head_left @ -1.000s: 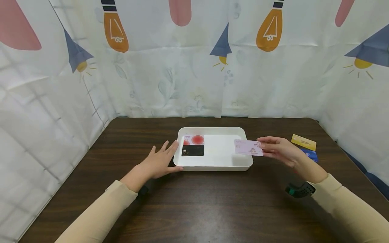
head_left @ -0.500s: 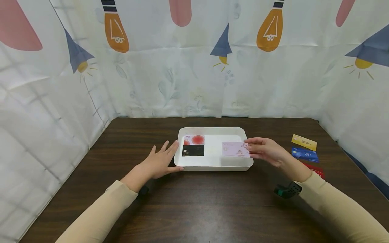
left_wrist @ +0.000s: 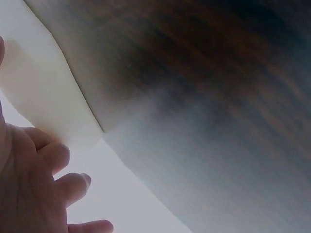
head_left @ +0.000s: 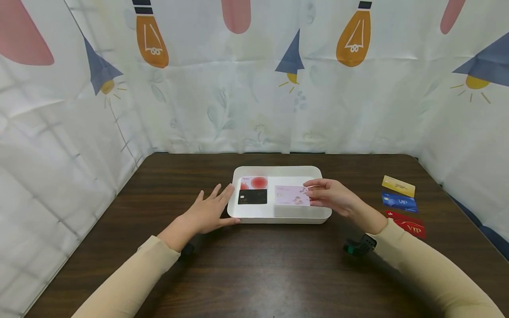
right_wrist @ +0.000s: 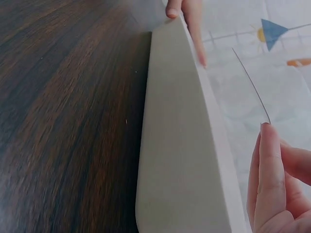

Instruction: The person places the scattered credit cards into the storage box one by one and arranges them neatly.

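A pale pink VIP card [head_left: 291, 195] is pinched at its right end by my right hand [head_left: 332, 195], held above the white tray [head_left: 284, 220]. The right wrist view shows that card [right_wrist: 251, 86] edge-on, raised above the tray wall [right_wrist: 182, 131]. My left hand [head_left: 208, 211] touches the tray's left side with spread, straight fingers. Inside the tray, toward the left, a white card with red circles [head_left: 254, 183] lies behind a black VIP card [head_left: 252, 197]. In the left wrist view the left hand [left_wrist: 29, 184] is only partly visible beside the tray.
On the right of the dark wooden table [head_left: 262, 265] lie a yellow card [head_left: 398, 186], a blue VIP card [head_left: 399, 202] and a red VIP card [head_left: 406, 224], in a column. A patterned curtain [head_left: 254, 110] hangs behind the table and along both sides.
My right hand has carried the pink card leftward, from the tray's right rim to over its middle. The blue and red cards have come into fuller view. The left hand stays put.
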The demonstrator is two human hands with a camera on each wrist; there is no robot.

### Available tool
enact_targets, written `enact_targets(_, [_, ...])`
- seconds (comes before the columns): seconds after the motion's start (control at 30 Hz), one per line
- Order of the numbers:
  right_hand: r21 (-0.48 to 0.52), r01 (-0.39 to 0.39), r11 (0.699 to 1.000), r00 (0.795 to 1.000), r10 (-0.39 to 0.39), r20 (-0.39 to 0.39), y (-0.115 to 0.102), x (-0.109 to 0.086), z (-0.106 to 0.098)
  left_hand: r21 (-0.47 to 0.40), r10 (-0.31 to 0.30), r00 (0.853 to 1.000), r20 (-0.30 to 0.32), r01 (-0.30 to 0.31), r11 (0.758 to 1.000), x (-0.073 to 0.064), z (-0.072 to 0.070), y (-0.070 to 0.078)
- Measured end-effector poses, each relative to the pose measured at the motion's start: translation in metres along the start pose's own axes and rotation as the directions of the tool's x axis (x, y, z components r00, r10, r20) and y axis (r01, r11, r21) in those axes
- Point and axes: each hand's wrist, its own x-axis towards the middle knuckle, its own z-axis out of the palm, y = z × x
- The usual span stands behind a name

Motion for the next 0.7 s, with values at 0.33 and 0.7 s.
enact_targets(0.33, [0.036, 0.009, 0.999, 0.999, -0.010, 0.043, 0.009, 0.021, 0.018, 0.001, 0.000, 1.000, 0.002, 0.000, 1.000, 0.001, 0.000, 0.000])
enact_targets(0.7, [-0.020, -0.061, 0.998, 0.998, 0.060, -0.028, 0.015, 0.043, 0.043, 0.010, -0.002, 1.000, -0.003, 0.002, 1.000, 0.001, 0.001, -0.001])
